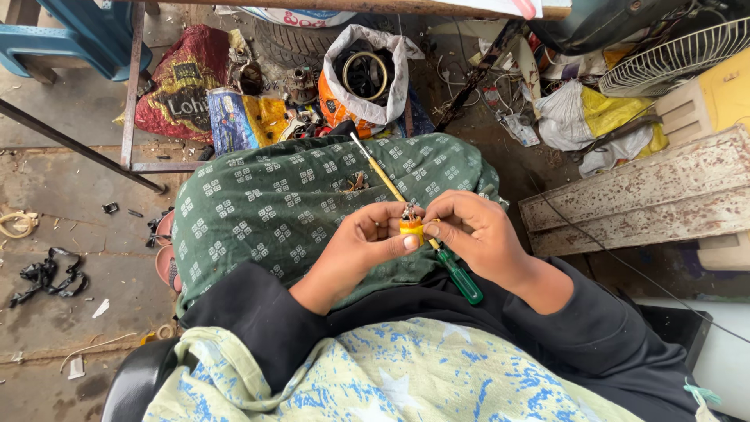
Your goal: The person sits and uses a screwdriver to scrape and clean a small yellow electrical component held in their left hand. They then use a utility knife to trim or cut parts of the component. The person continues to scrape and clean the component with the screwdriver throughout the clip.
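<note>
My left hand (361, 241) pinches a small orange-yellow part (411, 229) with a metal piece on top, thumb pressed against its side. My right hand (475, 231) touches the same part from the right with its fingertips. A screwdriver (391, 185) with a yellow shaft and a green handle (462, 280) passes under my right hand, tip pointing up-left. Both hands rest over my lap, which is covered in green patterned cloth (273, 203). Small metal bits (358, 182) lie on the cloth.
On the dirty floor ahead lie a red bag (176, 86), a white bag (367, 70) holding dark rings, wires and scrap. A rusty metal beam (641, 199) lies right, a fan grille (672, 55) top right, a blue chair (78, 35) top left.
</note>
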